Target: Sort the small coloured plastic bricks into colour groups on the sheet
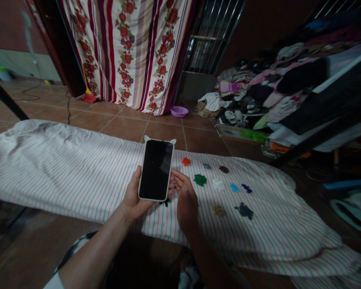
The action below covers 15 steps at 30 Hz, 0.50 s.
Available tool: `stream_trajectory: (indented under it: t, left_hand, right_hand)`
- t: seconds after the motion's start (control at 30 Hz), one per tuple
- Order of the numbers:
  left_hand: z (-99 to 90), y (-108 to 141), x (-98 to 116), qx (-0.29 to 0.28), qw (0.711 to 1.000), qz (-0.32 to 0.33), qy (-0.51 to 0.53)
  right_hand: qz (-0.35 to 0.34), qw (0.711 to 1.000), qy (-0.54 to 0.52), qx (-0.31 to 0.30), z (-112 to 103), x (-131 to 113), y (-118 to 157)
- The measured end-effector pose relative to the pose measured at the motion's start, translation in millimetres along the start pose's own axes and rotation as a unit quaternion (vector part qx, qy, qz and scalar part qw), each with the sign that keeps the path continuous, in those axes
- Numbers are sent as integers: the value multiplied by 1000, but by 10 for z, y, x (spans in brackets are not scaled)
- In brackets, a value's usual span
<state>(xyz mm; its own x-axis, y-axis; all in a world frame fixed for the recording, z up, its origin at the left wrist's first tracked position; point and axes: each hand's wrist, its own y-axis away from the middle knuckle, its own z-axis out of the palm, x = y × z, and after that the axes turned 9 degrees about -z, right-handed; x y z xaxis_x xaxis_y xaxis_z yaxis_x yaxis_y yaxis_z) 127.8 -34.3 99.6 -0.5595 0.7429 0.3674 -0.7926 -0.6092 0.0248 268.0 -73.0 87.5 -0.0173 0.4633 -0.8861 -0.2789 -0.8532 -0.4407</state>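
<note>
A smartphone (156,170) with a dark screen, in a pale case with two ear-shaped bumps on top, lies in my left hand (136,196). That hand is closed round it from below, thumb along the left edge. My right hand (186,198) is at the phone's lower right, fingers loosely bent and pointing toward its edge; whether they touch it I cannot tell. Right of my hands, small heaps lie on a striped cloth (87,172), among them orange (185,161), green (200,180), white (219,184), tan (219,210) and dark grey (245,210). Something black (165,202) is partly hidden beneath the phone.
The cloth covers a long, low surface. Beyond it are a tiled floor (123,126), a floral curtain (129,52), a purple basin (179,111) and a red broom (89,96). Clothes (258,84) are heaped at the right, behind a dark slanted bar (307,140).
</note>
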Motion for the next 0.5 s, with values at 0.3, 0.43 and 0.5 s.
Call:
stream_trajectory:
  t: [0.3, 0.43, 0.5]
  left_hand:
    - [35, 7, 12, -1, 1000, 6, 8]
    - [76, 20, 14, 4, 1000, 6, 8]
    - [88, 25, 14, 2, 1000, 7, 7]
  right_hand:
    - [-6, 1000, 11, 5, 59, -83, 10]
    - [-16, 1000, 19, 2, 51, -69, 8]
    - [-21, 1000, 20, -2, 49, -63, 9]
